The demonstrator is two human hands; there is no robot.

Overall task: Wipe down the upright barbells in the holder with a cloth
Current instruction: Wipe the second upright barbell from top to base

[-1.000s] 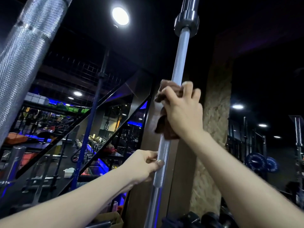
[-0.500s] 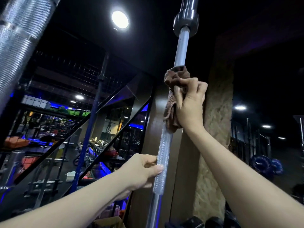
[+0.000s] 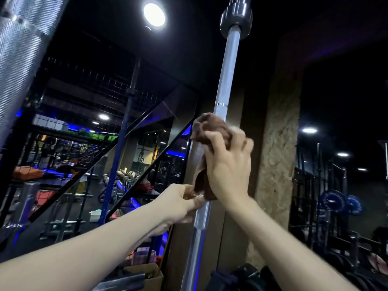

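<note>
A: Where does the wiping stand?

B: Midway on one bar (image 3: 225, 80), I'd judge; the right hand (image 3: 228, 166) has its fingers curled round a brown cloth (image 3: 206, 131) and clamps it against the shaft; bare shaft runs above the fingertips up to the collar (image 3: 236, 19), and more runs below the palm out of view, so I cannot tell how much of either stretch is already clean.

A: And the other hand?

B: The left hand (image 3: 180, 201) grasps the shaft just under the right, thumb and fingers closed on the metal and touching the hanging tail of the cloth; it looks to be steadying the bar.

A: Other bars?

B: A second bar (image 3: 19, 59) looms at the upper left, well apart from both hands, nothing touching it; whether it has been wiped I cannot say; the holder itself is not in view.

A: What are the surfaces like?

B: The shaft is a slim round steel tube, finely knurled above the fingers with a smooth ring (image 3: 220, 104) just over the cloth, knurled again below the left thumb, then smooth lower down; the collar is a thicker, stepped, darker cylinder; the cloth is soft, bunched and napped like terry, bulging over the knuckles; I'd expect the knurling to drag on it.
</note>
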